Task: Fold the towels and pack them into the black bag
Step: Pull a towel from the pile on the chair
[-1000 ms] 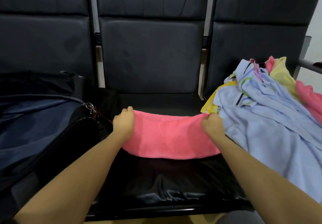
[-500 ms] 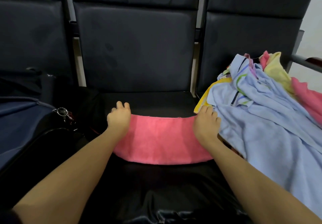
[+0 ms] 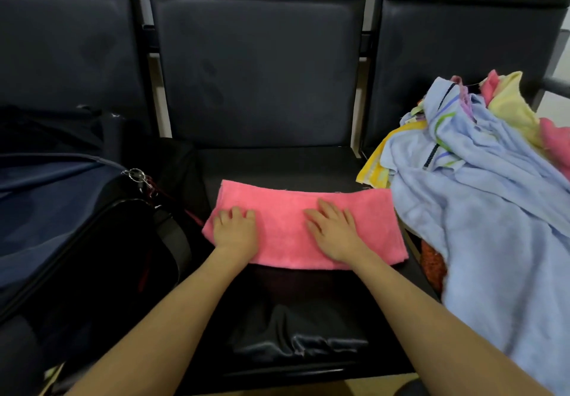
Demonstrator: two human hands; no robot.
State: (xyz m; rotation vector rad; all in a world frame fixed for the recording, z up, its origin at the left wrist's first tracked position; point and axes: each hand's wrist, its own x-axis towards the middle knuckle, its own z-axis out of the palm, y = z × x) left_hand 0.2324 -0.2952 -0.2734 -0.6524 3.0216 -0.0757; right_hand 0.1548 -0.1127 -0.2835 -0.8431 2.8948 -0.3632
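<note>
On the middle seat (image 3: pixel 277 164), the left hand (image 3: pixel 236 234) and right hand (image 3: pixel 334 232) press the folded pink towel (image 3: pixel 287 226) with flat, slightly spread fingers. It looks soft and light; take it at the short ends.

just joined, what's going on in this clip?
A person is folding towels on a row of black seats. Both hands, left hand and right hand, lie flat on a folded pink towel on the middle seat, pressing it down. An unfolded pile of towels sits to the right. The black bag stands open on the left; the pink towel isn't packed yet.
</note>
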